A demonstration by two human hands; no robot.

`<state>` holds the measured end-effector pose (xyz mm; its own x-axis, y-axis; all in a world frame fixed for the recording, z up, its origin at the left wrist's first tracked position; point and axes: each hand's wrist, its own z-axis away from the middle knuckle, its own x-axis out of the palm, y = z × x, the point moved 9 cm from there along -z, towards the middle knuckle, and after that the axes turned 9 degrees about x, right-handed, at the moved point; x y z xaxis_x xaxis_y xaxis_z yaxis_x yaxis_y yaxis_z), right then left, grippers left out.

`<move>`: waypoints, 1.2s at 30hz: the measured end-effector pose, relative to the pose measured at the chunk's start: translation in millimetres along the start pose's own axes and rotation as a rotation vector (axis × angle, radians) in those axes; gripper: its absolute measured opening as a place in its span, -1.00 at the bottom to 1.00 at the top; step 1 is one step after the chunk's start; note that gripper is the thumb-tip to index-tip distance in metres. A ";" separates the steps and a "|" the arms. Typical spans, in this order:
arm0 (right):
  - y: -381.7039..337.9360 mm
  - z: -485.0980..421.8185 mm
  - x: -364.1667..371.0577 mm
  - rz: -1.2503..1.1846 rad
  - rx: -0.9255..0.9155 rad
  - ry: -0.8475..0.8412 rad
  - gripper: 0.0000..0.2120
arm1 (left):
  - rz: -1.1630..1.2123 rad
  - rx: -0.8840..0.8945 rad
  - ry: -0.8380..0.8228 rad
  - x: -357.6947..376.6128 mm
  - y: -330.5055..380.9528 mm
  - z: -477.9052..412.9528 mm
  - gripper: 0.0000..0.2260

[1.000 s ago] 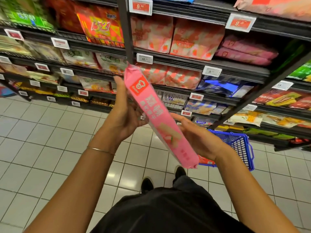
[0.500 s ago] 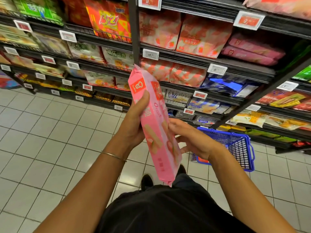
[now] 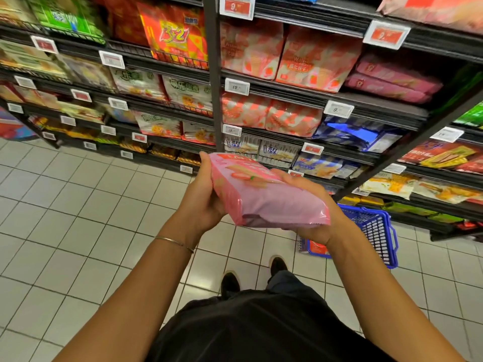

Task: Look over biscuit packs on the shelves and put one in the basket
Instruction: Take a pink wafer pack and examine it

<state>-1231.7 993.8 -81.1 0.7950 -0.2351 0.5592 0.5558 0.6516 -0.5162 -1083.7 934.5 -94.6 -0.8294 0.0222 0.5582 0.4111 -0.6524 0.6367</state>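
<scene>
We hold the pink biscuit pack (image 3: 261,197) in both hands, lying nearly flat with its crimped end toward us. Our left hand (image 3: 203,197) grips the pack's left edge, fingers (image 3: 205,163) wrapped along its side. Our right hand (image 3: 313,235) cradles it from beneath, its fingers curled up over the right edge. The blue basket (image 3: 379,231) stands on the tiled floor (image 3: 78,205), below and just beyond the right fingers, apart from the pack. Past the fingers, the shelves (image 3: 287,96) carry more packs.
</scene>
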 end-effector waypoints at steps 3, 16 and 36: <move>-7.2 3.4 7.8 0.086 -0.081 -0.026 -0.63 | -0.020 0.069 0.086 -8.5 6.6 7.6 -0.33; -30.1 12.7 17.0 0.453 -0.177 -0.038 -0.61 | -0.188 -0.146 -0.020 -18.5 -12.5 18.2 -0.56; -17.9 1.3 0.7 0.254 -0.137 0.078 -0.59 | -0.317 0.230 -0.022 -16.8 17.0 -3.2 -0.37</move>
<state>-1241.5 982.9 -70.6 0.9262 -0.1355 0.3519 0.3601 0.5945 -0.7189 -1064.0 920.6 -94.8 -0.9216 0.2135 0.3241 0.2115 -0.4238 0.8807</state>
